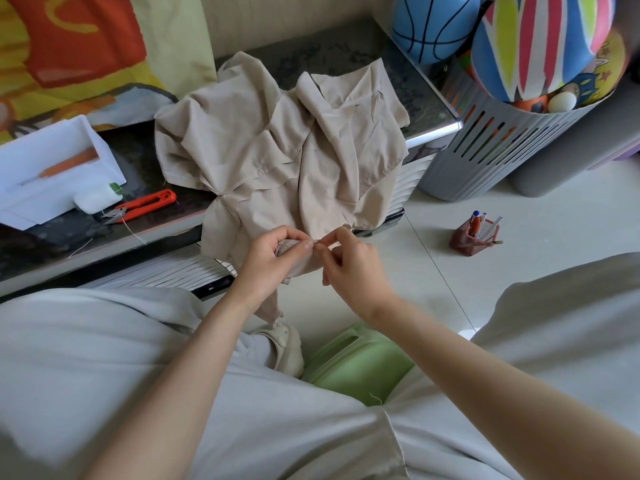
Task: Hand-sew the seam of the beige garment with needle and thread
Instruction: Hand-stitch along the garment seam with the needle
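One garment [277,143], two hands [273,261] [353,268], three balls [433,26] [540,43] [604,76]

Loose pale grey trousers [86,341] cover both legs across the lower frame. A cream shoe [289,348] shows at lower centre. Both forearms [166,375] are bare.

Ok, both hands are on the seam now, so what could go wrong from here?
1. The right hand pinches the garment close against the thumb of the left hand. I cannot see the needle, so a pricked thumb seems possible.
2. The garment hangs over the edge of the table, and a hard tug could drag it off.
3. Loose thread by the snips might snag.
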